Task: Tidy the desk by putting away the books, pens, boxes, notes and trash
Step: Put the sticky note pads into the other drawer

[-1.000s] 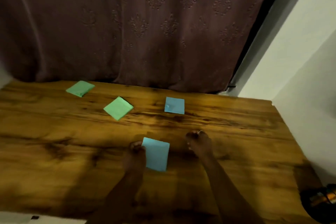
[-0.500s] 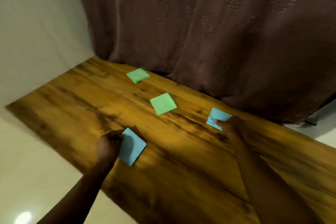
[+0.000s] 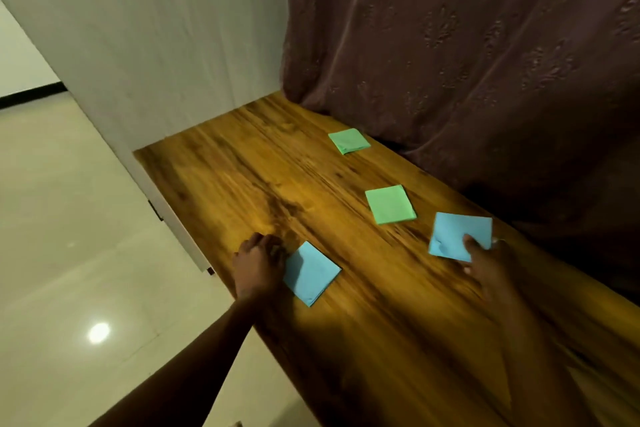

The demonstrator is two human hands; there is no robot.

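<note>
Two blue note pads and two green ones lie on the wooden desk [image 3: 363,315]. My left hand [image 3: 258,262] grips the left edge of the near blue note pad [image 3: 311,273] close to the desk's front edge. My right hand [image 3: 488,263] pinches the second blue note pad [image 3: 453,234], thumb on top, and its far side is lifted a little off the wood. A green note pad [image 3: 390,204] lies flat just left of that pad. Another green note pad [image 3: 349,140] sits farther back beside the curtain.
A dark patterned curtain [image 3: 467,52] hangs along the desk's far side. A white wall panel [image 3: 166,45] closes the desk's left end. Pale glossy floor tiles [image 3: 69,253] spread below the front edge.
The camera has swung left and closer. My right hand has taken hold of the far blue note pad and raised its edge. My left hand keeps its grip on the near blue pad.
</note>
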